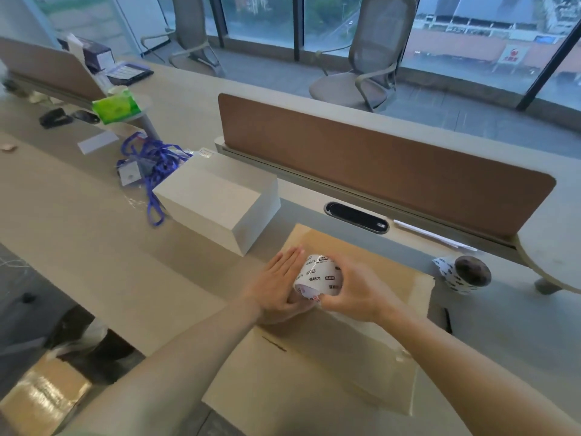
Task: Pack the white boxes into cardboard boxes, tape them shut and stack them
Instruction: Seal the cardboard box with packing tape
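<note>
Carton (314,372) lower centre of frame, flaps down, taping step in hand. Roll (317,276) sits on the carton top. R hand (355,291) is curled round the roll. L hand (276,284) is flat, fingers straight, pressing the top just beside it. To do it well, prob: press flaps flush w/ L, pull roll straight along the seam, rub strip down, run tape over both edges. Seam taped yet? Can't tell. White box (217,199) centre-left on desk, apart from carton, unpacked. Counts: 1 white box; 2 cartons incl. taped floor carton (44,391) lower left; 2 rolls incl. spare roll (462,273) at right; 2 chairs (371,67) up top.
</note>
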Motion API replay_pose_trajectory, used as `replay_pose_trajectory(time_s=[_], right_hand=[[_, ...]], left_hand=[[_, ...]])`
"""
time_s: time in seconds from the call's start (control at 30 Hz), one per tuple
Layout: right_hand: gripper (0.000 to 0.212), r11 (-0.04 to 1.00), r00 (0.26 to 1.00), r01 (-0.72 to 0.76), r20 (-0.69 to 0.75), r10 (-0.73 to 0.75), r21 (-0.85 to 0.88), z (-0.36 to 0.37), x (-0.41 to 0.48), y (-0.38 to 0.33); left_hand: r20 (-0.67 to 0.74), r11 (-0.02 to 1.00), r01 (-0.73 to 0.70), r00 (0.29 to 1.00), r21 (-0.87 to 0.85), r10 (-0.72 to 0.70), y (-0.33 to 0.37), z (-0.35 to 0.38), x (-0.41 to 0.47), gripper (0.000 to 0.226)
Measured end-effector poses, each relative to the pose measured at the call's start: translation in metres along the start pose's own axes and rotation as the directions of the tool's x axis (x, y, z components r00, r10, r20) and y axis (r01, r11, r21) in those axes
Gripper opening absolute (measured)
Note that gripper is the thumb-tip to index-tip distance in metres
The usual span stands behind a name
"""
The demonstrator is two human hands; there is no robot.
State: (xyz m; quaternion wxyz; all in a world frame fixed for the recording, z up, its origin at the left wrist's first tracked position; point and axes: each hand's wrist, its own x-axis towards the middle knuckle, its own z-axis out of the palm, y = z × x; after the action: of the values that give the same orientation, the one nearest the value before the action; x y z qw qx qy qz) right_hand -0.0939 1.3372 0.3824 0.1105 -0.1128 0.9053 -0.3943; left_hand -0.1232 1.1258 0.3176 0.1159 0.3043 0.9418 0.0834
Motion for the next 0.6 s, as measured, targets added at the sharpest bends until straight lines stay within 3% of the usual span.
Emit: replay_pose_trajectory(time_s=[0.13, 0.3, 0.6], right_hand=[[0.065, 0.969, 0.997, 0.004, 0.078, 0.016, -0.246, -0.020, -0.007, 0.001], [0.069, 0.857, 0.991, 0.033, 0.128, 0.038, -0.515, -0.055, -0.050, 0.017], [0.075, 0.811, 0.993, 0.039, 0.115, 0.035, -0.584, -0.085, -0.107, 0.036]], left_hand=[[0.027, 0.998, 0.027, 0.999, 0.060, -0.029, 0.003, -0.002, 0.003, 0.108], [0.065, 0.990, 0.036, 0.997, 0.134, -0.045, 0.005, -0.005, 0.005, 0.110], [0.100, 0.975, 0.052, 0.992, 0.215, -0.075, 0.012, -0.007, 0.006, 0.110]])
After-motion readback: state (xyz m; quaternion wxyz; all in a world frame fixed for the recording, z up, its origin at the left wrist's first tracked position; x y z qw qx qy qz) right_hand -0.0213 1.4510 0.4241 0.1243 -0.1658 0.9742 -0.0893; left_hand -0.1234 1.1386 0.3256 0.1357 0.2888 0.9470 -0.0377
